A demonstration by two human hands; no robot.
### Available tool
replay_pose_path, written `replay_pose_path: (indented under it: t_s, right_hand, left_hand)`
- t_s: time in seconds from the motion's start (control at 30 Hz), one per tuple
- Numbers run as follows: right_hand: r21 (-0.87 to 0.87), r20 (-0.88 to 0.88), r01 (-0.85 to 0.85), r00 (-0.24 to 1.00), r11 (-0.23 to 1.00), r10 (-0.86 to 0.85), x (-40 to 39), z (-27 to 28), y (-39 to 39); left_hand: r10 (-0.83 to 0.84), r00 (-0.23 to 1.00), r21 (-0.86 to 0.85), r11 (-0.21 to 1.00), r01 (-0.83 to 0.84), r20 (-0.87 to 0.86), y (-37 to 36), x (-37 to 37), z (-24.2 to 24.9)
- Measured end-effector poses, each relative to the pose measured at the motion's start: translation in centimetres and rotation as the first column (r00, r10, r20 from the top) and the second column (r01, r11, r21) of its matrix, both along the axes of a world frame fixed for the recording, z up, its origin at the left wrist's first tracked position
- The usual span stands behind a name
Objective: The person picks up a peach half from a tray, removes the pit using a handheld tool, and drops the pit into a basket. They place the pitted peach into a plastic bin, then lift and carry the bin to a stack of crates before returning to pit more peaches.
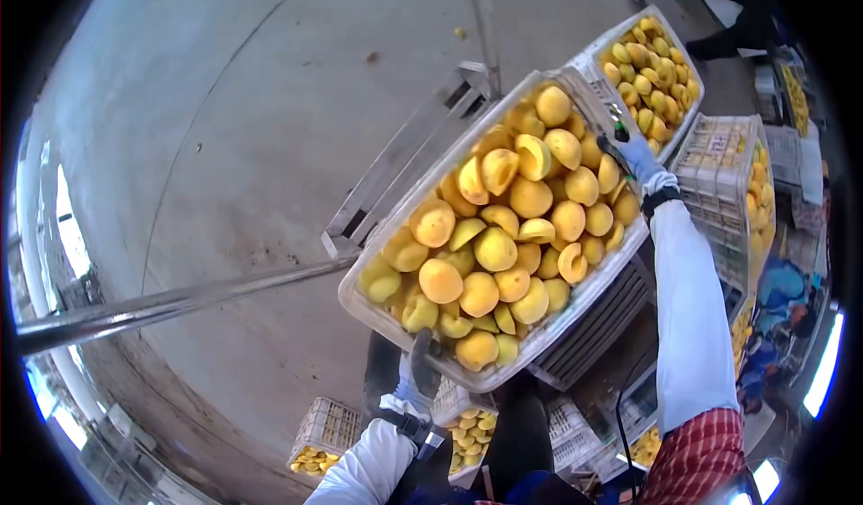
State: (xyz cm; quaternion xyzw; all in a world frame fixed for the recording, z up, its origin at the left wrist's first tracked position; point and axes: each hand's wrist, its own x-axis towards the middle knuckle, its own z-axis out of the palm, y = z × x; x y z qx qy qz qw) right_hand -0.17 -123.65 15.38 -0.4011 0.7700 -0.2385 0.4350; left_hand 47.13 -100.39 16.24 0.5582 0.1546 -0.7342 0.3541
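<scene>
Gripping a white plastic crate at its two ends, the gloved left hand is closed at the near end and the gloved right hand is closed on the far end. The crate lies aslant across the middle of the view, between the two hands; its underside is hidden, so whether it also bears on something below is hard to say.

Around it spreads a grey concrete floor, stained in places, with a thin dark seam curving across it. A metal pipe runs in from the left toward the crate.

Just beside the crate's left edge is a pale grey slatted frame; on its right edge, dark slats show below the rim. The widest bare floor is to the left, while the right side is crowded.

Yellow peach halves fill the crate, some domed side up, others showing their pit hollows. Just past the right hand, a second crate holds more halves. Stacked crates stand right of the right forearm, fruit in the top. Lower down, a small-looking crate also holds yellow fruit.
</scene>
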Motion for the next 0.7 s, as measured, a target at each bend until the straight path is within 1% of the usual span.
replay_pose_path:
  t_s: [0.03, 0.07, 0.1, 0.13, 0.17, 0.2, 0.27, 0.3, 0.33, 0.37, 0.4, 0.43, 0.47, 0.5, 0.53, 0.57, 0.6, 0.63, 0.67, 0.7]
  right_hand:
    - [0.056, -0.202, -0.051, 0.978, 0.997, 0.061, -0.3, -0.1, -0.4]
    - [0.209, -0.476, -0.102, 0.859, 0.973, 0.192, 1.7, 2.5, -1.5]
    - [0.248, -0.533, -0.139, 0.806, 0.959, 0.255, 0.2, 1.1, -0.8]
    - [0.229, -0.545, -0.081, 0.815, 0.970, 0.196, 1.6, 2.2, -1.0]
    - [0.193, -0.595, -0.058, 0.787, 0.979, 0.164, 2.7, 2.8, -0.9]
    - [0.156, -0.651, -0.028, 0.749, 0.987, 0.124, 2.8, 3.1, -0.2]
    - [-0.069, -0.677, 0.001, 0.734, 0.998, -0.047, 2.4, 3.4, 4.5]
    - [-0.307, -0.718, -0.002, 0.656, 0.952, -0.231, 4.6, 4.8, 7.5]
    - [-0.422, -0.634, 0.027, 0.706, 0.906, -0.316, 5.5, 6.2, 11.3]
    - [-0.384, -0.554, 0.175, 0.742, 0.906, -0.378, 6.7, 8.1, 16.2]
    - [-0.349, -0.412, 0.311, 0.796, 0.884, -0.443, 8.3, 9.6, 20.9]
    - [-0.370, -0.213, 0.467, 0.799, 0.803, -0.563, 9.5, 8.4, 27.1]
    - [-0.221, -0.116, 0.617, 0.753, 0.756, -0.648, 12.4, 12.0, 30.3]
    - [-0.185, 0.027, 0.764, 0.633, 0.618, -0.774, 14.6, 11.7, 35.5]
    - [-0.076, -0.178, 0.758, 0.629, 0.648, -0.757, 16.8, 12.0, 40.8]
    - [0.018, -0.221, 0.838, 0.535, 0.545, -0.816, 19.6, 14.1, 43.5]
    - [0.177, -0.324, 0.839, 0.544, 0.515, -0.774, 22.6, 12.8, 49.4]
    - [0.262, -0.199, 0.933, 0.303, 0.247, -0.932, 29.9, 11.6, 56.3]
    - [0.321, -0.141, 0.928, 0.247, 0.191, -0.959, 31.9, 13.6, 56.9]
    - [0.393, -0.124, 0.912, 0.176, 0.115, -0.976, 35.1, 12.6, 59.6]
  left_hand:
    - [0.032, 0.997, -0.031, 0.999, -0.034, -0.066, 0.1, -0.2, 0.4]
    - [-0.001, 0.997, -0.055, 0.998, -0.003, -0.074, 0.3, -0.1, -0.1]
    - [-0.038, 0.996, -0.075, 0.997, 0.032, -0.078, 1.3, -0.1, -1.4]
    - [-0.074, 0.995, -0.088, 0.994, 0.068, -0.071, 2.1, 0.7, -2.6]
    - [-0.081, 0.989, -0.024, 0.997, 0.078, -0.125, 2.7, 1.6, -3.6]
    - [-0.101, 0.986, -0.020, 0.995, 0.099, -0.136, 2.1, 2.1, -3.9]
    - [-0.153, 0.976, 0.009, 0.988, 0.156, -0.155, 2.5, 3.5, -3.8]
    - [-0.123, 0.966, 0.038, 0.990, 0.135, -0.226, 1.8, 3.4, -4.5]
    - [-0.224, 0.960, 0.049, 0.971, 0.235, -0.166, -0.2, 2.4, -1.6]
    - [-0.289, 0.951, 0.018, 0.956, 0.292, -0.107, 0.0, 1.6, -0.9]
    - [-0.352, 0.934, -0.011, 0.936, 0.352, -0.052, -0.1, 1.5, -0.4]
    - [-0.430, 0.903, 0.033, 0.902, 0.430, -0.012, -1.1, 0.5, 1.6]
    - [-0.460, 0.887, 0.033, 0.887, 0.461, -0.032, -0.9, 0.8, 1.2]
    - [-0.457, 0.889, 0.007, 0.889, 0.457, -0.013, -1.2, -1.0, 3.4]
    - [-0.485, 0.874, -0.010, 0.874, 0.486, 0.025, -0.7, -0.9, 2.9]
    - [-0.512, 0.857, -0.025, 0.857, 0.514, 0.063, -0.3, -0.8, 2.3]
    - [-0.557, 0.822, -0.035, 0.825, 0.564, 0.119, 0.3, 1.5, -1.3]
    - [-0.671, 0.740, -0.048, 0.739, 0.672, 0.047, 0.4, 0.1, 1.2]
    - [-0.734, 0.679, -0.072, 0.679, 0.731, -0.021, 0.0, -1.5, 3.8]
    - [-0.781, 0.609, -0.075, 0.605, 0.792, 0.136, 0.5, -1.7, 4.6]
